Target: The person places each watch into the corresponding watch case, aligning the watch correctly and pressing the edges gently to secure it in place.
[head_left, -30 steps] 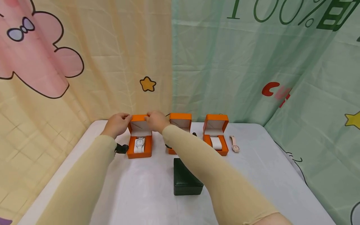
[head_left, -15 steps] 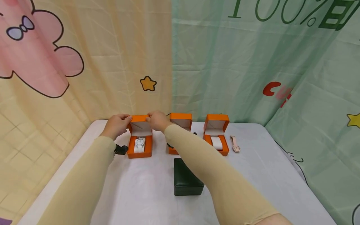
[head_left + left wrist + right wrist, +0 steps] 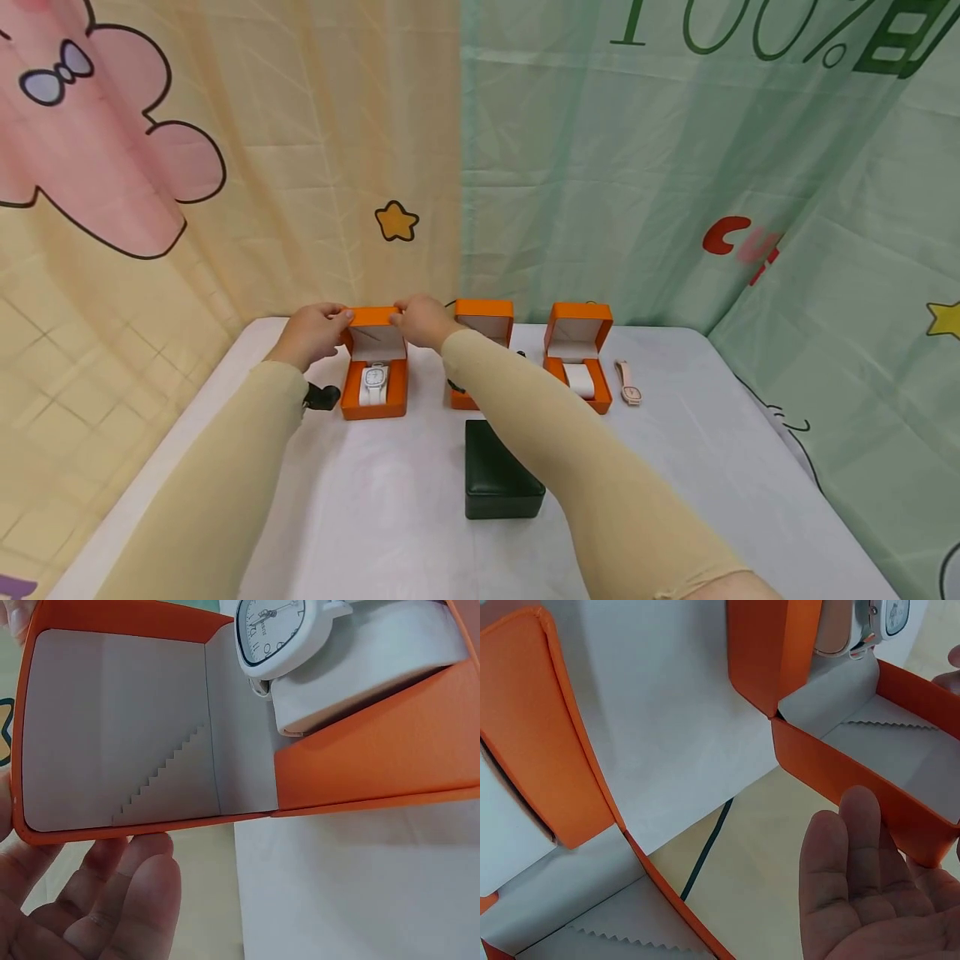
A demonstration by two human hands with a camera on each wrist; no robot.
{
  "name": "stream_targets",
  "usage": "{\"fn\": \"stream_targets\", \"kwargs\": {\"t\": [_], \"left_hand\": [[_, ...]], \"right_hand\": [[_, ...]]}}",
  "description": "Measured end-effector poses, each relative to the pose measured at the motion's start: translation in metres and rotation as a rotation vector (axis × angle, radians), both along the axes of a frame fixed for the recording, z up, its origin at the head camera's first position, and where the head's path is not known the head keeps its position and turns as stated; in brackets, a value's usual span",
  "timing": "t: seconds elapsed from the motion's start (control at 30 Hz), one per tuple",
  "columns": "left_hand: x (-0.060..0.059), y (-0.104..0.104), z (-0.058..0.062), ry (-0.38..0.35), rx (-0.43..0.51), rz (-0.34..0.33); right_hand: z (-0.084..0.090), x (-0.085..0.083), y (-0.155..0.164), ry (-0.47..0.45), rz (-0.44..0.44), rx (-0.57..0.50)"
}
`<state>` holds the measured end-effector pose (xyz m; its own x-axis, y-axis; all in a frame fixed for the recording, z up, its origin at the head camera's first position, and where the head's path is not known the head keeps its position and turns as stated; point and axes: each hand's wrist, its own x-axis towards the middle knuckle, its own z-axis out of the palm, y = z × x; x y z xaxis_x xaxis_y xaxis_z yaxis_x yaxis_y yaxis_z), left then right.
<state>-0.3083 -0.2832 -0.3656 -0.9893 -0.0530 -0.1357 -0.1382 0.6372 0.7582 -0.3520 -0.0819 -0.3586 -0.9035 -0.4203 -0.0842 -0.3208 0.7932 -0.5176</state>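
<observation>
An orange watch box (image 3: 375, 412) stands with its lid raised at the back left of the table. Inside it, a white watch (image 3: 375, 377) is wrapped round a white cushion. My left hand (image 3: 311, 333) holds the lid's left top corner, thumb at the edge. The right hand (image 3: 425, 322) grips the opposite top corner. In the left wrist view, several fingers (image 3: 150, 900) bend beside the lid's pale lining. The right wrist view shows fingers (image 3: 859, 825) against the lid's orange side.
Two more orange boxes stand raised-lidded to the right: the middle one (image 3: 483, 307), partly behind my right arm, and the right one (image 3: 597, 392) with a bare white cushion. A pink watch (image 3: 630, 392) lies beside it. A dark green box (image 3: 498, 500) sits nearer me.
Both hands stay at the lid's corners, with hardly any movement. The whole view has shifted very slightly.
</observation>
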Motion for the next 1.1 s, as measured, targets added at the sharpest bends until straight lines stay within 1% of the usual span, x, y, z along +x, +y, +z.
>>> {"fn": "stream_targets", "kwargs": {"t": [0.1,0.3,0.47,0.63,0.87,1.1], "left_hand": [[0.001,0.000,0.000,-0.010,0.017,-0.005],[0.002,-0.004,-0.002,-0.041,0.020,-0.015],[0.004,-0.007,-0.003,-0.047,0.043,-0.031],[0.006,-0.009,-0.003,-0.060,0.057,-0.048],[0.009,-0.012,-0.006,-0.045,0.080,-0.060],[0.015,-0.012,-0.008,-0.030,0.098,-0.065]], "right_hand": [[-0.001,0.000,0.001,-0.006,0.000,-0.006],[-0.003,0.002,0.002,-0.031,-0.001,-0.019],[-0.002,0.004,0.003,-0.034,0.018,-0.018],[-0.002,0.004,0.006,-0.065,0.032,-0.008],[-0.002,0.003,0.009,-0.064,0.084,0.015],[0.002,0.006,0.011,-0.074,0.095,0.050]]}}
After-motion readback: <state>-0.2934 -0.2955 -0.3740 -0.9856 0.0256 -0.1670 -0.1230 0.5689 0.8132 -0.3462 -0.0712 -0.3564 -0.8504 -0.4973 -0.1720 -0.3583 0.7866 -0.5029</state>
